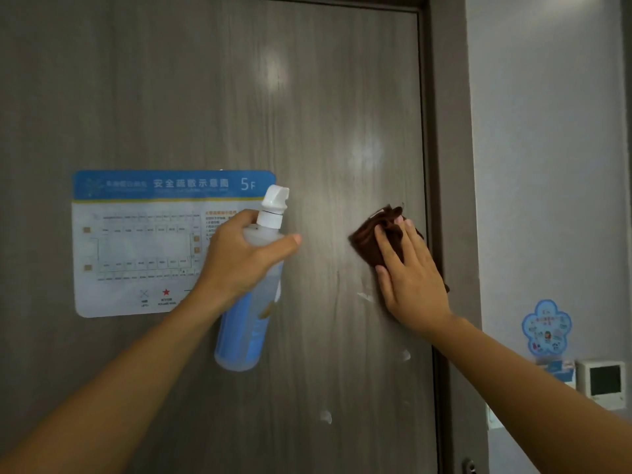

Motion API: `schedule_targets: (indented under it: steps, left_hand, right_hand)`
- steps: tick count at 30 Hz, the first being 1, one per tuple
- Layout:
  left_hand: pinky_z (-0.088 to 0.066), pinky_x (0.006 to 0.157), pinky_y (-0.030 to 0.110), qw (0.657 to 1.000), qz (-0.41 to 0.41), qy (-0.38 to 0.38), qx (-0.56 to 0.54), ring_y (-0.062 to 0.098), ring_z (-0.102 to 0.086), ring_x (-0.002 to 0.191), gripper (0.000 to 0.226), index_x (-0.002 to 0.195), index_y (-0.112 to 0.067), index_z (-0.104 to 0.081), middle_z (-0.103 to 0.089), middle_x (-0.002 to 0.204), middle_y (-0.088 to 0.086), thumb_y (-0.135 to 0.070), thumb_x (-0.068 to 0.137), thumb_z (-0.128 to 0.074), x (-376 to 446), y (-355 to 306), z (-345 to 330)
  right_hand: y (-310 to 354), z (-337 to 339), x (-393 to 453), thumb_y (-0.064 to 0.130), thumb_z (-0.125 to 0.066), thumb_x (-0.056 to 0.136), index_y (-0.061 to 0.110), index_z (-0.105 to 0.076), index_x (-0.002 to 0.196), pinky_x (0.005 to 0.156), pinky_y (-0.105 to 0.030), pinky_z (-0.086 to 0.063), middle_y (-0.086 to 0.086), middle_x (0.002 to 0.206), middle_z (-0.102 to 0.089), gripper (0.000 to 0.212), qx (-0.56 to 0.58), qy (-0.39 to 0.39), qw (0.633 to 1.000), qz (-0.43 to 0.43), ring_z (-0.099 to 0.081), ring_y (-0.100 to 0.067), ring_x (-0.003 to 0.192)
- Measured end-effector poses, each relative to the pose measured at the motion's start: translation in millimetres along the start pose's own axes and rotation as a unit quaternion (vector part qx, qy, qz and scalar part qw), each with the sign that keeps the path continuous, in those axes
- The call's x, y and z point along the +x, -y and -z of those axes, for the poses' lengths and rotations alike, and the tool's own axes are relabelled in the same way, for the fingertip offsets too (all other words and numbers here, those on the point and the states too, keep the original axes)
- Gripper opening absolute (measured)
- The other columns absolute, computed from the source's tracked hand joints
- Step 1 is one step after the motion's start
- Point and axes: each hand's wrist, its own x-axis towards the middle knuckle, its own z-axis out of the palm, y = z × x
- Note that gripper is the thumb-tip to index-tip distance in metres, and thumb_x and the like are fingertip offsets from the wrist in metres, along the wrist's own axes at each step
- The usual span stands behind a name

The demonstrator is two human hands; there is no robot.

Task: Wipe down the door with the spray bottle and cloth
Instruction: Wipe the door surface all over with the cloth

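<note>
A grey wood-grain door (307, 114) fills the head view. My left hand (239, 258) grips a clear spray bottle (246, 323) with a blue label and a white nozzle, held upright close to the door's middle. My right hand (407, 278) presses a dark brown cloth (372, 237) flat against the door near its right edge, fingers straight over the cloth. Wet drips and foam spots (326, 417) show on the door below both hands.
A blue and white evacuation plan (136, 244) is stuck on the door's left half, partly behind my left hand. The dark door frame (448, 131) runs down the right. On the wall beyond hang a blue flower sticker (546, 328) and a white wall panel (602, 381).
</note>
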Motion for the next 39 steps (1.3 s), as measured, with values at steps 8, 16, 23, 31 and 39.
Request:
schedule_targets:
  steps: [8, 16, 23, 31, 39]
  left_hand:
    - [-0.063, 0.081, 0.061, 0.999, 0.032, 0.036, -0.021, 0.027, -0.078, 0.086, 0.046, 0.100, -0.021, -0.075, -0.079, 0.093, 0.005, -0.047, 0.065, -0.090, 15, 11, 22]
    - [-0.065, 0.076, 0.057, 0.994, 0.022, 0.035, -0.102, 0.026, -0.076, 0.079, 0.028, 0.087, -0.024, -0.078, -0.077, 0.084, 0.006, -0.043, 0.068, -0.085, 20, 17, 21]
    - [-0.066, 0.073, 0.051, 0.992, 0.017, 0.039, -0.120, 0.023, -0.073, 0.074, 0.024, 0.091, -0.015, -0.075, -0.074, 0.079, 0.008, -0.032, 0.076, -0.081, 20, 19, 20]
    - [-0.063, 0.079, 0.063, 0.992, 0.016, 0.050, -0.113, 0.028, -0.074, 0.076, 0.028, 0.088, -0.019, -0.077, -0.075, 0.081, 0.011, -0.040, 0.070, -0.084, 22, 25, 21]
    - [-0.066, 0.070, 0.050, 0.995, -0.012, 0.037, -0.090, 0.029, -0.075, 0.077, 0.043, 0.091, -0.013, -0.074, -0.075, 0.080, 0.008, -0.047, 0.065, -0.082, 19, 24, 16]
  right_hand:
    - [7, -1, 2, 0.036, -0.038, 0.106, 0.018, -0.026, 0.162, 0.126, -0.054, -0.023, -0.014, 0.169, -0.020, 0.060, 0.012, -0.016, 1.000, -0.007, -0.009, -0.028, 0.159]
    - [13, -8, -10, 0.030, -0.043, 0.105, 0.018, -0.027, 0.162, 0.126, -0.051, -0.023, -0.012, 0.169, -0.020, 0.060, 0.073, -0.053, 0.994, -0.063, -0.011, -0.026, 0.159]
    - [58, -29, -42, 0.032, -0.037, 0.107, 0.015, -0.020, 0.164, 0.125, -0.056, -0.021, -0.018, 0.169, -0.017, 0.062, 0.062, -0.070, 0.982, -0.162, -0.005, -0.031, 0.159]
    - [24, -12, -34, 0.035, -0.041, 0.107, 0.022, -0.020, 0.164, 0.126, -0.049, -0.022, -0.012, 0.172, -0.011, 0.062, 0.001, 0.005, 1.000, -0.005, -0.006, -0.028, 0.159]
    - [39, -22, -50, 0.033, -0.040, 0.107, 0.017, -0.022, 0.163, 0.126, -0.052, -0.019, -0.016, 0.170, -0.014, 0.062, 0.022, 0.000, 0.999, -0.044, -0.006, -0.032, 0.159]
